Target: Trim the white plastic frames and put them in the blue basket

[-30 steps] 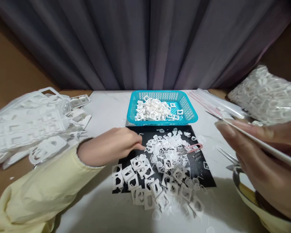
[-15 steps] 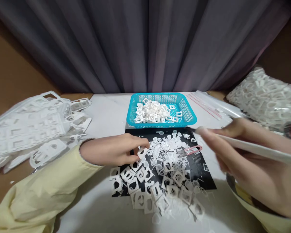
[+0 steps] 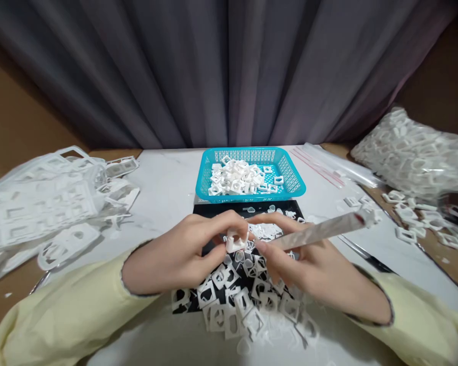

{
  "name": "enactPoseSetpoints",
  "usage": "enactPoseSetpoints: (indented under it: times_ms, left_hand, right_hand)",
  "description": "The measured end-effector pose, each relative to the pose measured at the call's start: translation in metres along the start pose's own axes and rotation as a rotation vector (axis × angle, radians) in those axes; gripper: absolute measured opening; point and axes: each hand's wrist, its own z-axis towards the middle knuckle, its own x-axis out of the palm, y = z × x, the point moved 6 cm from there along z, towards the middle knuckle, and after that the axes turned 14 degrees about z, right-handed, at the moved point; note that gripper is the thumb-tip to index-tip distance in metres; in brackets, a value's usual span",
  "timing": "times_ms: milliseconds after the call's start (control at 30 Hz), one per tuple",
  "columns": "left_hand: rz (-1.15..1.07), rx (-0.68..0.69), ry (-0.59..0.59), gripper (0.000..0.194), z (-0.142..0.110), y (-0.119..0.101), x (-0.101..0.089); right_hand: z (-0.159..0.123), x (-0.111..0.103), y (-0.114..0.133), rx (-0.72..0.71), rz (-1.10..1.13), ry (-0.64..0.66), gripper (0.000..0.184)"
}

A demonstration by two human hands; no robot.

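Between thumb and fingers, my left hand (image 3: 187, 251) pinches a small white plastic frame piece (image 3: 235, 242) with a cut-out. My right hand (image 3: 320, 272) grips a slim pen-like tool with a white handle (image 3: 322, 230), its rear end pointing up and right. The tool's tip is hidden by my right fingers, close against the right side of the piece. Below both hands, a pile of similar white frame pieces (image 3: 234, 315) and clear scraps (image 3: 267, 231) covers much of a black mat (image 3: 209, 208).
A blue basket (image 3: 252, 197) with many white pieces stands behind the mat. On the left lies a bag of white sheets (image 3: 41, 203). To the right are a full clear bag (image 3: 416, 157), loose frames (image 3: 408, 234), tweezers (image 3: 370, 254) and flat plastic bags (image 3: 339, 165).
My right hand has swung left and inward with the tool, meeting the piece in my left hand. My left hand has lifted that piece slightly and shifted right.
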Motion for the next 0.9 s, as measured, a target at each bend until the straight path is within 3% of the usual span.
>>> enactPoseSetpoints:
  times_ms: [200,333,433,533,600,700,767,900]
  left_hand:
    - [0.438,0.158,-0.131,0.029,-0.004,-0.016,0.017]
    - [0.544,0.210,-0.234,0.025,-0.005,-0.027,0.017]
    - [0.526,0.189,-0.240,0.025,-0.004,-0.029,0.018]
    - [0.366,0.146,-0.189,0.024,-0.003,-0.025,0.020]
    - [0.173,0.073,-0.184,0.025,-0.003,-0.020,0.016]
    - [-0.243,-0.166,-0.226,0.015,-0.003,-0.004,0.008]
    - [-0.494,-0.306,-0.185,0.003,-0.001,0.004,0.010]
    - [-0.622,-0.356,-0.001,0.024,0.004,0.004,0.020]
  right_hand:
    - [-0.004,0.008,0.008,-0.207,-0.290,-0.051,0.017]
    - [-0.004,0.013,0.002,-0.312,-0.383,-0.040,0.022]
    - [-0.004,0.015,-0.001,-0.357,-0.377,-0.014,0.019]
    - [-0.005,0.015,0.002,-0.382,-0.374,-0.011,0.017]
    - [-0.007,0.012,0.006,-0.448,-0.428,-0.076,0.018]
    - [-0.015,0.010,0.013,-0.667,-0.572,-0.199,0.020]
    - [-0.020,0.013,0.015,-0.823,-0.682,-0.225,0.028]
    - [-0.023,0.019,0.014,-0.968,-0.830,-0.191,0.036]
